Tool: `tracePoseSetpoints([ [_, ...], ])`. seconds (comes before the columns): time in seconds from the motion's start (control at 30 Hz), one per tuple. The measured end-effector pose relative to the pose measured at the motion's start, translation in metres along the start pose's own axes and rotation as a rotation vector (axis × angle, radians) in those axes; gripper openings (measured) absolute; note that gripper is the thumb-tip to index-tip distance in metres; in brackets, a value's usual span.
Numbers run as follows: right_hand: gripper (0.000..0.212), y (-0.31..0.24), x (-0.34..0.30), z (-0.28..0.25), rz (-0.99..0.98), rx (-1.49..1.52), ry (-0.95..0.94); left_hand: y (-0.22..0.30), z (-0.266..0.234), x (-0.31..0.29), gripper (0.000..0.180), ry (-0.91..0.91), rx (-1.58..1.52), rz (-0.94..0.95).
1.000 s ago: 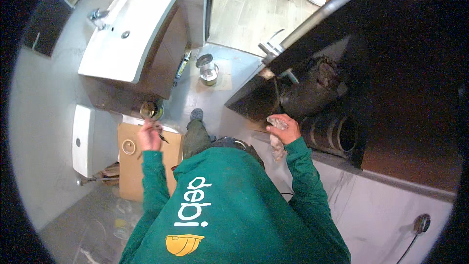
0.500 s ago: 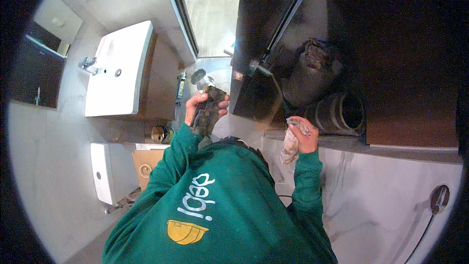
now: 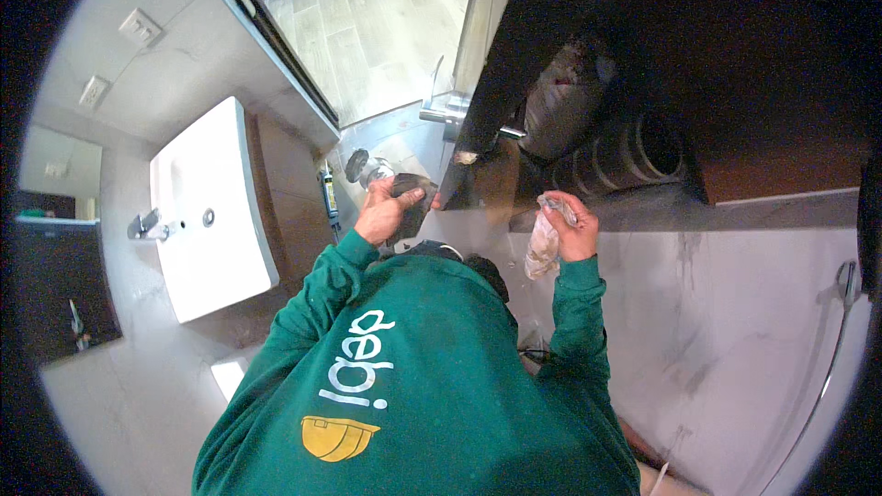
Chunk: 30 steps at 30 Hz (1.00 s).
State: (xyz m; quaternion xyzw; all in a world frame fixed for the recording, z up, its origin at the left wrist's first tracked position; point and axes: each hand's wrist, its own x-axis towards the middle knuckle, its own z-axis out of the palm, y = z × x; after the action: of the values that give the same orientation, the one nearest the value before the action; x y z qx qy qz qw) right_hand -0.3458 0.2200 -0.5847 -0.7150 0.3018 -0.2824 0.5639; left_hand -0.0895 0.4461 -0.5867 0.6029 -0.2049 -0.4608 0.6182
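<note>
My left hand (image 3: pixel 378 213) grips a flat, dark, dirty rectangular piece (image 3: pixel 424 185), thumb across its face; its exact kind cannot be told. In my right hand (image 3: pixel 578 235), pinched between thumb and fingers, hangs a crumpled, stained whitish rag (image 3: pixel 542 252). The two hands are apart in front of my body. Just beyond my left hand, a small silvery container (image 3: pixel 377 170) with a dark round lid shows near the floor.
A white sink (image 3: pixel 207 211) with a chrome tap stands at left, a sealant tube (image 3: pixel 329 191) beside its cabinet. Ahead, a door handle (image 3: pixel 447 114) juts out near the doorway. At right lie a dark ringed cylinder (image 3: pixel 634 154) and a bulky sack (image 3: pixel 565 101) by brown panels.
My view has turned, showing more of the doorway and floor beyond. The dark piece is tilted differently in my left hand. My right hand still holds the rag.
</note>
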Motion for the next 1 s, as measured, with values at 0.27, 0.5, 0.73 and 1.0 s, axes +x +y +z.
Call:
tracePoseSetpoints([
  [0.27, 0.025, -0.009, -0.043, 0.026, 0.151, -0.052, 0.144, 0.000, 0.004, 0.037, 0.016, 0.062, 0.241, 0.221],
  [0.5, 0.025, 0.013, -0.078, 0.001, 0.175, -0.141, 0.269, -0.002, 0.025, 0.035, 0.020, 0.170, 0.232, 0.317],
  [0.73, 0.022, 0.031, -0.086, -0.017, 0.212, -0.134, 0.331, 0.004, 0.020, 0.035, 0.024, 0.159, 0.197, 0.270],
  [1.0, 0.027, 0.038, -0.082, -0.024, 0.231, -0.080, 0.316, 0.012, 0.021, 0.030, 0.022, 0.204, 0.224, 0.233],
])
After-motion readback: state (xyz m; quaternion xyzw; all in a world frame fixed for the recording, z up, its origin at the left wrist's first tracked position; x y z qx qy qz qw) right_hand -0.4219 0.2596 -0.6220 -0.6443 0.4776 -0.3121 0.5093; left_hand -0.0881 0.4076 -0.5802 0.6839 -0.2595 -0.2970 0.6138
